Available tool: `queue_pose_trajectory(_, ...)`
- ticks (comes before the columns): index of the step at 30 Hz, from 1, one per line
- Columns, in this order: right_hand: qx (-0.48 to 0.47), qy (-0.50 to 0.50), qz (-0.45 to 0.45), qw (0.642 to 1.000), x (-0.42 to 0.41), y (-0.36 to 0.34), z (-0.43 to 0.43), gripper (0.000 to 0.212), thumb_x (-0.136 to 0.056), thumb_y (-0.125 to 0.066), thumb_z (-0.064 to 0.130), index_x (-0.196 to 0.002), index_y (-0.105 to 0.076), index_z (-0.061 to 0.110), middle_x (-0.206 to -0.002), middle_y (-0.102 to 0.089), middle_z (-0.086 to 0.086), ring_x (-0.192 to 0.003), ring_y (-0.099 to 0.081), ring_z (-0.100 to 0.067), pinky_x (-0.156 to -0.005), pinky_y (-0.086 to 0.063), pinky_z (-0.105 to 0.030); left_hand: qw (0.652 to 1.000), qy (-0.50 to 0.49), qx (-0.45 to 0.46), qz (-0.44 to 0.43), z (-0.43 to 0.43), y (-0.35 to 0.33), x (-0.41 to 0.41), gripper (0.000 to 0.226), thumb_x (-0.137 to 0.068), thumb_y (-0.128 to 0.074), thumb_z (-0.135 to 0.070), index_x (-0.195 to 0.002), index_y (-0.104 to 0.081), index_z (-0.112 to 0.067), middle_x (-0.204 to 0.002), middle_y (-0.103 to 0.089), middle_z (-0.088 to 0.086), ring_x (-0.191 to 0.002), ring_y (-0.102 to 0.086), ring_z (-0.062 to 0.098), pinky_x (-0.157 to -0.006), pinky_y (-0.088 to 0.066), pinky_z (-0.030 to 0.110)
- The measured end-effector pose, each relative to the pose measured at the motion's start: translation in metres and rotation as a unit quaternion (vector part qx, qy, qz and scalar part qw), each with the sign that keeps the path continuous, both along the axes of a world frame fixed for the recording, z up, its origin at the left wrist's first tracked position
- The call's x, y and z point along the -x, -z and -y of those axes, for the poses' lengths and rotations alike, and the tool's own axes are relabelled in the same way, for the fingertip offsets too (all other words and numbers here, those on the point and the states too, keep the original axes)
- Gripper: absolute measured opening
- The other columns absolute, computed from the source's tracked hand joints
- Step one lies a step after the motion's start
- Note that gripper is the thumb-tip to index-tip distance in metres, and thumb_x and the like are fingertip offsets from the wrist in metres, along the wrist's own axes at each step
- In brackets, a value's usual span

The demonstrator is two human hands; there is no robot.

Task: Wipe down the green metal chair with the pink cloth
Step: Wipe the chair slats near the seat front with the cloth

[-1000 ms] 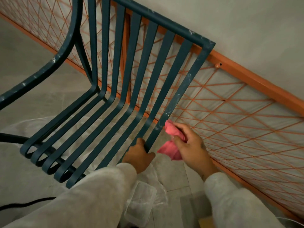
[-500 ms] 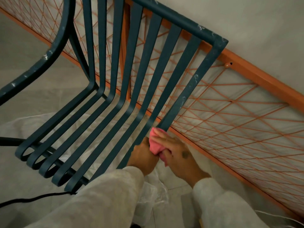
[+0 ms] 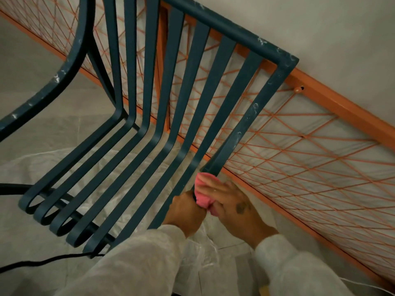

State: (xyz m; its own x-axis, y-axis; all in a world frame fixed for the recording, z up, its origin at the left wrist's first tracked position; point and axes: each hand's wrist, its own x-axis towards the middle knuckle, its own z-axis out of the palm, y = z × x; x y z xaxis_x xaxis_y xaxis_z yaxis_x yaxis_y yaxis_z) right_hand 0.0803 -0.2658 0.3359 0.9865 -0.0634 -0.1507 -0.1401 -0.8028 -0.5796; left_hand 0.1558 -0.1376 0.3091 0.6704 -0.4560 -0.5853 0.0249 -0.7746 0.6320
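The dark green metal chair (image 3: 149,116) fills the view, its slats curving from the backrest down into the seat. White dusty marks speckle its right frame bar and top rail. My right hand (image 3: 233,205) grips the pink cloth (image 3: 203,191) and presses it round the bottom of the right frame bar. Just left of it, my left hand (image 3: 184,212) holds the seat's right edge; its fingers curl under the bar and are mostly hidden.
An orange metal frame with crossed orange cords (image 3: 310,159) leans along the wall behind and to the right of the chair. A white sheet (image 3: 32,171) covers the floor under the seat. A black cable (image 3: 32,263) runs at lower left.
My right hand closed the cloth onto the bottom of the right frame bar, next to my left hand. The view shifted slightly, so the chair sits further right.
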Motion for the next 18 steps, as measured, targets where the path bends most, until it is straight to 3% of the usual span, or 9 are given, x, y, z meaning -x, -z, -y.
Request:
queue_pose_trajectory(3,0.026,-0.049,-0.01,0.998,-0.002,-0.008,0.031,0.051,-0.093,-0.058,0.007,-0.136,-0.049,0.034,-0.147,-0.033,0.026,-0.139,-0.026,0.008,-0.12,-0.02,-0.039,1.0,-0.012,0.004,-0.011,0.001,-0.003,0.0,0.013,-0.082,-0.052,-0.028,-0.069,-0.05,-0.027,-0.072,-0.061,0.001,-0.06,-0.058,0.015,-0.056,-0.048,0.03)
queue_pose_trajectory(5,0.079,-0.026,0.045,0.995,-0.014,-0.012,0.051,0.049,-0.091,-0.062,0.006,-0.132,-0.055,0.031,-0.146,-0.042,0.018,-0.138,-0.033,0.004,-0.118,-0.027,-0.043,1.0,-0.02,0.004,-0.013,0.002,-0.004,0.0,0.012,-0.083,-0.055,-0.028,-0.072,-0.049,-0.026,-0.074,-0.06,0.002,-0.059,-0.055,0.014,-0.051,-0.039,0.024)
queue_pose_trajectory(7,0.115,0.027,0.095,0.988,-0.027,-0.012,0.055,0.046,-0.088,-0.064,-0.001,-0.127,-0.063,0.023,-0.143,-0.049,0.01,-0.135,-0.041,-0.003,-0.115,-0.031,-0.041,1.0,-0.02,0.009,-0.015,0.002,-0.005,0.0,0.013,-0.084,-0.054,-0.029,-0.073,-0.049,-0.026,-0.075,-0.059,0.002,-0.06,-0.054,0.013,-0.051,-0.038,0.023)
queue_pose_trajectory(9,0.146,0.083,0.089,0.982,-0.031,-0.008,0.035,0.049,-0.084,-0.068,-0.003,-0.126,-0.063,0.021,-0.145,-0.048,0.006,-0.136,-0.042,-0.009,-0.115,-0.029,-0.04,1.0,-0.019,0.006,-0.014,0.001,-0.005,0.001,0.014,-0.085,-0.055,-0.027,-0.073,-0.048,-0.026,-0.072,-0.057,0.0,-0.057,-0.052,0.012,-0.049,-0.035,0.021)
queue_pose_trajectory(12,0.116,0.047,0.074,0.989,-0.015,0.002,-0.001,0.057,-0.077,-0.075,-0.003,-0.127,-0.063,0.02,-0.146,-0.048,0.004,-0.135,-0.044,-0.015,-0.11,-0.036,-0.043,1.0,-0.019,0.001,0.0,0.001,-0.002,0.001,0.018,-0.083,-0.052,-0.028,-0.066,-0.047,-0.027,-0.071,-0.06,0.0,-0.06,-0.056,0.015,-0.055,-0.044,0.027)
queue_pose_trajectory(15,0.056,-0.07,0.031,0.996,-0.001,-0.001,0.005,0.059,-0.08,-0.072,0.0,-0.133,-0.058,0.024,-0.148,-0.038,0.016,-0.138,-0.035,-0.003,-0.112,-0.028,-0.034,1.0,0.011,0.002,0.009,0.0,0.001,0.0,0.022,-0.084,-0.047,-0.027,-0.062,-0.046,-0.027,-0.07,-0.063,0.001,-0.061,-0.057,0.018,-0.063,-0.051,0.033)
queue_pose_trajectory(18,0.094,-0.076,0.028,0.992,-0.009,-0.01,0.044,0.05,-0.088,-0.068,0.008,-0.13,-0.058,0.034,-0.146,-0.037,0.024,-0.139,-0.028,0.007,-0.118,-0.017,-0.032,1.0,-0.014,0.014,-0.011,-0.001,0.0,0.0,0.011,-0.084,-0.052,-0.026,-0.073,-0.05,-0.024,-0.071,-0.059,0.0,-0.058,-0.054,0.015,-0.052,-0.04,0.024)
